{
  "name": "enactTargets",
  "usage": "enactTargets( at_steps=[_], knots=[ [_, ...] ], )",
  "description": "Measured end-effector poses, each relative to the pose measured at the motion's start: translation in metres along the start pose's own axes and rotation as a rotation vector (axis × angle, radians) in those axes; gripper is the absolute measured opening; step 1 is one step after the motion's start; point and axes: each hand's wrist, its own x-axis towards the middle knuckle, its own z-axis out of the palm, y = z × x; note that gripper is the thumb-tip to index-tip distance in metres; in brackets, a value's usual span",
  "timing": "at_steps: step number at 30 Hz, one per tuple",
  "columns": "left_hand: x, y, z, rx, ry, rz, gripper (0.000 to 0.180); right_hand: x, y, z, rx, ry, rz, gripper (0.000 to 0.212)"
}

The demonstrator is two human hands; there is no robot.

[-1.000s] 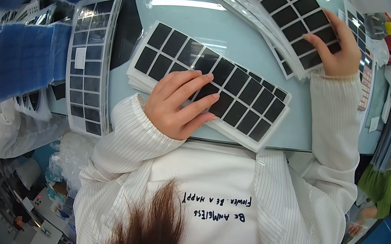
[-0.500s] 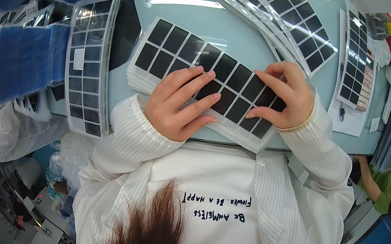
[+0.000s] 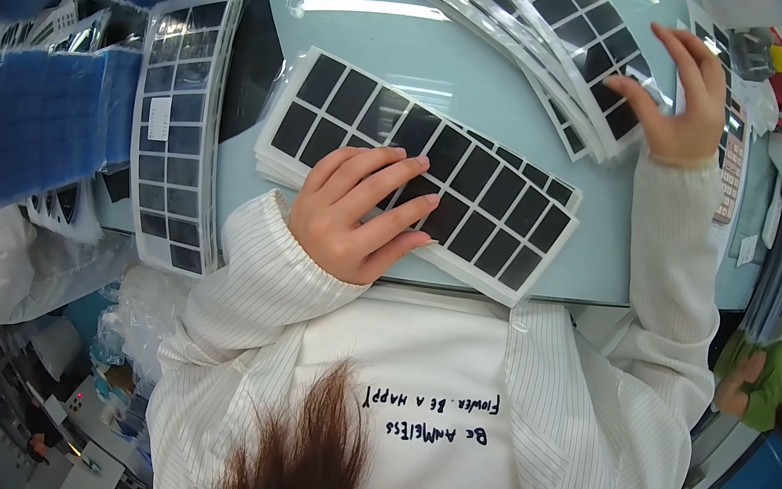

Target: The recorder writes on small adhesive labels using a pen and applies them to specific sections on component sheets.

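1. Movement first: right grip [image 3: 684, 111] had left the right end of the near stack [image 3: 480, 192], where it was half a second earlier, and stood raised by the far fan [image 3: 556, 21] of black-gridded sheets.
2. Lower sheet [image 3: 533, 173] showed as a strip past the far edge of the near stack's top layer, toward its right half; not seen half a second before.
3. Left grip [image 3: 356, 209] unmoved between frames: fingers laid out over the near stack, thumb toward its near edge. Clasped nothing; whether it pressed or merely rested could not be told.
4. Right grip released, thumb and forefinger spread wide. Thumb over the lower right end of the far fan, forefinger close by its outer edge. Actual contact could not be told.
5. Near stack lay on the pale table [image 3: 379, 51] just before the person's torso, slanted, left end farther off. It sat directly under the left grip and well apart from the right grip.
6. Far fan lay beyond it, layers overlapping, running down and rightward to end at the right grip.
7. Surroundings: clear-wrapped gridded pack [image 3: 191, 108] with a white label [image 3: 160, 119] off left; blue bundles [image 3: 51, 118] farther left; pink-keyed calculator [image 3: 730, 174] just beside the right sleeve [image 3: 677, 227].
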Motion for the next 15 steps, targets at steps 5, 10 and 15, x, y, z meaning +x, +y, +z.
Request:
enactTargets(
  at_steps=[5, 10, 15],
  knots=[
    [0.002, 0.000, -0.001, -0.022, -0.003, -0.005, 0.032, -0.020, -0.086, -0.009, 0.422, -0.411, 0.055, 0.072],
    [0.007, 0.002, -0.002, -0.024, -0.025, -0.038, 0.036, -0.038, -0.101, 0.003, 0.467, -0.499, 0.045, 0.074],
    [0.004, 0.001, -0.003, -0.007, 0.019, -0.004, 0.038, -0.035, -0.100, 0.000, 0.538, -0.432, 0.090, 0.071]
  ],
)
